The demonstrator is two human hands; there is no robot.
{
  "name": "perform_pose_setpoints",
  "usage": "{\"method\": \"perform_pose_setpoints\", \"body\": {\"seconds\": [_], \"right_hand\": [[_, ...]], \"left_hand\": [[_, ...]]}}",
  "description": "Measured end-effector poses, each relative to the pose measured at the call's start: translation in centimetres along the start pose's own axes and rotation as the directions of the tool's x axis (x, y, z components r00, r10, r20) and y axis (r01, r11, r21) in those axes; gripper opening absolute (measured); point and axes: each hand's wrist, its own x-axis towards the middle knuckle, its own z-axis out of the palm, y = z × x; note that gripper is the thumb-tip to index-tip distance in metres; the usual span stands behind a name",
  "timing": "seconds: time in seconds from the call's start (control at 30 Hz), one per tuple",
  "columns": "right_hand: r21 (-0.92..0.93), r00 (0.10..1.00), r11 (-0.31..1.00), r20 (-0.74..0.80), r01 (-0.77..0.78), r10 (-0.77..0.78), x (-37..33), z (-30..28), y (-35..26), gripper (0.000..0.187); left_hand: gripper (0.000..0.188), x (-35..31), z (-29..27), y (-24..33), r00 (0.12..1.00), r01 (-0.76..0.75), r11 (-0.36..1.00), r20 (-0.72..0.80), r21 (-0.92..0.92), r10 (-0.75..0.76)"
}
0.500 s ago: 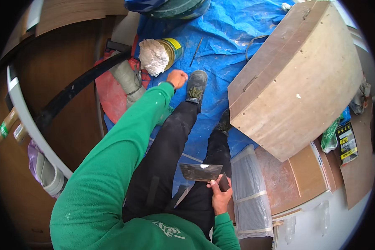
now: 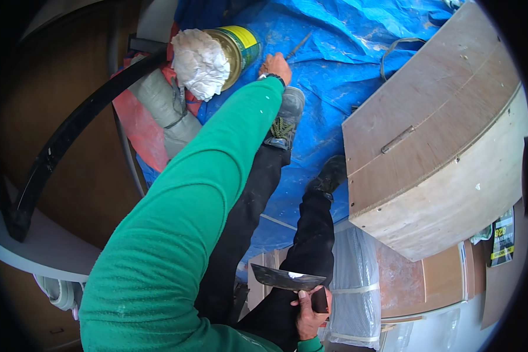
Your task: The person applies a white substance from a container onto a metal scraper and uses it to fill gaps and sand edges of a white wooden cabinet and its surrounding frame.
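My left hand (image 2: pixel 276 68) reaches far forward, just beyond my left boot (image 2: pixel 286 120). Its fingers are curled at the near end of a thin dark stick (image 2: pixel 300 45) on the blue tarp; the fingertips are hidden. Beside that hand, a metal can (image 2: pixel 240 48) lies on its side with crumpled whitish paper or plastic (image 2: pixel 200 63) over one end. Low by my right thigh, my right hand (image 2: pixel 308 314) is closed on a wide, flat metal scraper (image 2: pixel 287 278), its blade pointing left. A small dark flat piece (image 2: pixel 320 300) also shows in that hand.
A large plywood box (image 2: pixel 431 141) stands at right on the tarp (image 2: pixel 328 76). Near it are a plastic-wrapped bundle (image 2: pixel 356 281), boards (image 2: pixel 402 281) and a dark package (image 2: pixel 501 237). At left, a black curved bar (image 2: pixel 79 129) passes a grey rolled bundle (image 2: pixel 167 105).
My left hand has moved forward and right, from beside the boot to the stick. The view has shifted with my lean. My right hand still holds the scraper.
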Motion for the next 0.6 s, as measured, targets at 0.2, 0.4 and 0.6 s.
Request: {"method": "perform_pose_setpoints", "body": {"seconds": [0.2,0.4,0.6], "right_hand": [[0.009,0.994,0.997,0.072,0.081,-0.082,0.8,0.6,-1.0,0.031],[0.033,0.986,0.993,0.120,0.112,-0.115,1.7,-0.4,-1.0,0.040],[0.012,0.959,0.973,0.164,0.230,-0.229,-0.9,-4.1,-3.0,0.042]], "left_hand": [[0.015,-11.1,-6.3,-1.5,0.986,-0.164,0.941,-0.036,-0.295,0.160],[0.032,-26.6,-15.8,-5.1,0.984,-0.011,0.837,0.144,-0.547,0.107],[0.043,-42.3,-32.0,-6.0,0.999,-0.032,0.771,-0.049,-0.636,0.000]]}}
